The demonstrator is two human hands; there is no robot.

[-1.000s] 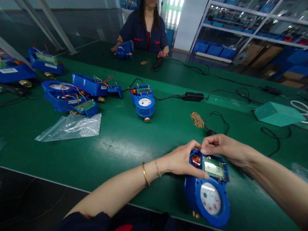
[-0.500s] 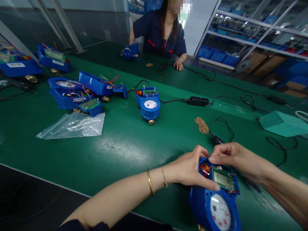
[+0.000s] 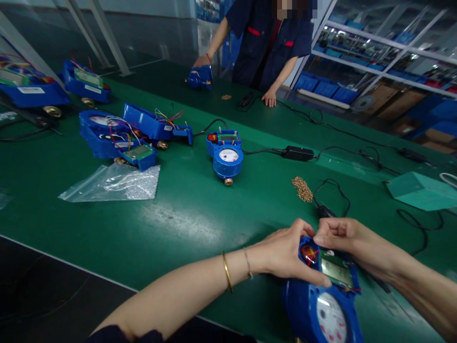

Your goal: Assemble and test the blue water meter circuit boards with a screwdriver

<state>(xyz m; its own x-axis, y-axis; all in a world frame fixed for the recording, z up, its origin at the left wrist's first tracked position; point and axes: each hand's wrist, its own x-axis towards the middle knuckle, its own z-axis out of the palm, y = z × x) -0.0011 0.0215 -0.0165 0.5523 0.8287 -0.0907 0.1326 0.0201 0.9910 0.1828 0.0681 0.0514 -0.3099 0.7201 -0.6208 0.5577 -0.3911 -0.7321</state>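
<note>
In the head view, the left hand (image 3: 285, 255) grips the blue meter (image 3: 303, 305) at the near edge of the green table (image 3: 200, 228), thumb across its display housing. The right hand (image 3: 344, 236) pinches its fingertips together at the housing's far edge; I cannot tell what they hold. Beyond lies a pile of brass-coloured pieces (image 3: 303, 189).

Free: tabletop (image 3: 200, 221) between bag (image 3: 114, 183) and left hand (image 3: 285, 255) | Blocked beyond right hand (image 3: 344, 236): corded tool (image 3: 324, 212)
</note>
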